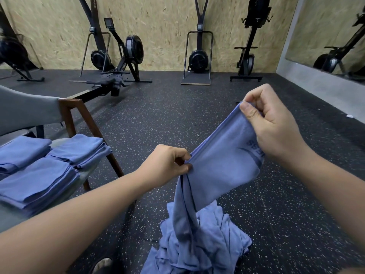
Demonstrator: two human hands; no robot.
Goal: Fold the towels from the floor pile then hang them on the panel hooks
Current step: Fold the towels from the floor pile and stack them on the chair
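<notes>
Towel (221,161) pinched by left hand (166,165) and right hand (276,125), lettering (253,144) unreadable.

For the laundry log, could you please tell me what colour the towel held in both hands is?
The towel is blue, with darker print; head view.

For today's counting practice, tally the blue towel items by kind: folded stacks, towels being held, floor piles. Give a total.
folded towel stacks: 3
held towel: 1
floor pile: 1
total: 5
</notes>
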